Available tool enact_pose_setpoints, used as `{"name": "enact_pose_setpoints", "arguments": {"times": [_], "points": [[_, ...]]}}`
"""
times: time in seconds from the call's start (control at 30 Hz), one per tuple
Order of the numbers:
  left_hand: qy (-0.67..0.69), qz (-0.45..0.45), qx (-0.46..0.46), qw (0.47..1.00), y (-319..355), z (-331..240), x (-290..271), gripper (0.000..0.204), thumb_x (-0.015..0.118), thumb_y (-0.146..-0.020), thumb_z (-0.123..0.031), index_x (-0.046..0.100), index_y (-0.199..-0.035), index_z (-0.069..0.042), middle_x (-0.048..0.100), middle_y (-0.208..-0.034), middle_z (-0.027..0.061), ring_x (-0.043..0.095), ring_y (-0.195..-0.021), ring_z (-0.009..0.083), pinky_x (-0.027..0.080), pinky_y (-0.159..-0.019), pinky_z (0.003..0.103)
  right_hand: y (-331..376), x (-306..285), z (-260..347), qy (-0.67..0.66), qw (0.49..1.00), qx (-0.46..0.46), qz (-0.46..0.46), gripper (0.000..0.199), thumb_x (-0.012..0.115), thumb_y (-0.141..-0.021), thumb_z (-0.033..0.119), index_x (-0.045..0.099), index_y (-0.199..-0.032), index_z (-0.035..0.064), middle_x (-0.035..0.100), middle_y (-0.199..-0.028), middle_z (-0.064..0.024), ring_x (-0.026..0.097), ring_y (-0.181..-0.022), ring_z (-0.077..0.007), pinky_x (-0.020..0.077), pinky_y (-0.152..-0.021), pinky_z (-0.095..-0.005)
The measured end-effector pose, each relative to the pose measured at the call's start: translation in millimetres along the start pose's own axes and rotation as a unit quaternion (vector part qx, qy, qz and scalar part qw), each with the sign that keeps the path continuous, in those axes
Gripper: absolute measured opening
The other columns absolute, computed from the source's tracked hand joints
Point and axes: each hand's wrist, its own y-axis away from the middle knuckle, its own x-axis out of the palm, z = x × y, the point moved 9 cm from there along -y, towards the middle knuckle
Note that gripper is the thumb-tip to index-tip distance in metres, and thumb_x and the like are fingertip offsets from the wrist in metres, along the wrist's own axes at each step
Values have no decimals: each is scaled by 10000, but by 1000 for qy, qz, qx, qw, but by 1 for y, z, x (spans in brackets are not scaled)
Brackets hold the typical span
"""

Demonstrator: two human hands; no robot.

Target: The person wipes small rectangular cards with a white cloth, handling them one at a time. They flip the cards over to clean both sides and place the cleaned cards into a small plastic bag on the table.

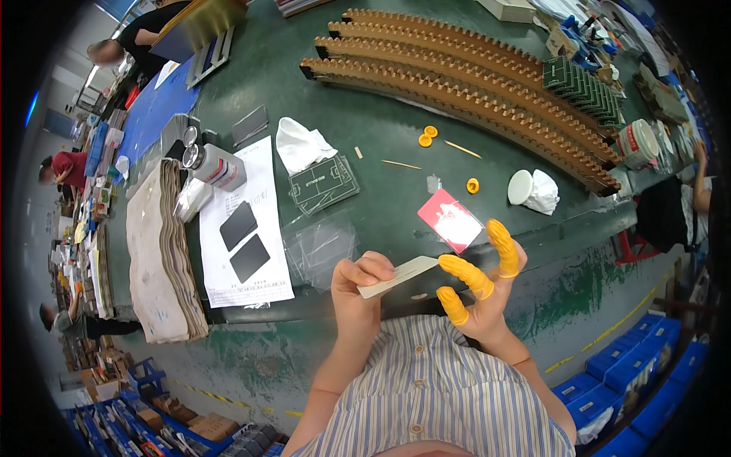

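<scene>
My left hand (pixel 361 286) pinches one end of a thin, pale beige flat card (pixel 397 276) between thumb and fingers, tilted above the table's front edge. Yellow finger cots cover three fingertips of my right hand (pixel 481 297). Its fingers are spread, and one capped tip meets or nearly meets the card's far right corner. Just beyond the hands lies a red-and-white card in a clear sleeve (pixel 451 221). To its left are clear plastic sleeves (pixel 321 247) and a stack of dark green printed plates (pixel 324 185).
Long brown slotted racks (pixel 457 87) cross the back, holding green plates (pixel 582 91) at right. Nearby are wooden sticks (pixel 463 150), loose yellow finger cots (pixel 428 137), white cloths (pixel 301 145) and a round white pad (pixel 521 186). Left stand a metal-topped bottle (pixel 217 166), dark plates (pixel 250 257) on paper, and stacked cloths (pixel 156 251).
</scene>
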Motion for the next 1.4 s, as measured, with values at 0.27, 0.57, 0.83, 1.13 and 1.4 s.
{"name": "enact_pose_setpoints", "arguments": {"times": [0.27,0.57,0.83,1.13,1.4], "points": [[105,14,-58,993,-1,15,1,293,715,-723,24,482,-789,-140,605,-811,14,494,-854,185,369,-822,319,0,7,-21,-265,960,94,-3,642,773,-711,145,453,-1265,83,505,-1236,-136,454,-1081,-257,355,-946,-386],[110,27,-101,989,2,26,10,293,724,-705,25,486,-781,-127,606,-803,22,490,-839,196,374,-808,318,-1,13,-2,-377,926,17,28,1043,726,-704,-59,42,-1460,164,568,-1097,-130,578,-963,-198,422,-886,-363],[-361,37,45,931,-9,-27,31,308,767,-652,-42,575,-887,-94,639,-866,4,551,-994,182,322,-940,358,-6,-4,6,-300,954,11,-17,782,693,-739,-57,269,-1371,123,633,-1009,-82,573,-1011,-217,424,-905,-349],[-517,167,123,831,-7,-26,56,195,692,-650,13,628,-788,-110,681,-827,-45,609,-916,151,251,-992,379,-5,0,5,-219,971,65,63,491,773,-681,45,554,-1118,91,560,-1137,-99,495,-1057,-234,415,-903,-336],[-398,101,93,907,-9,-21,35,174,708,-697,-6,574,-718,-116,683,-826,0,599,-859,152,259,-983,380,2,-24,-12,-141,986,28,-86,594,828,-640,154,549,-1162,101,462,-1226,-125,484,-1057,-274,403,-914,-378]]}}
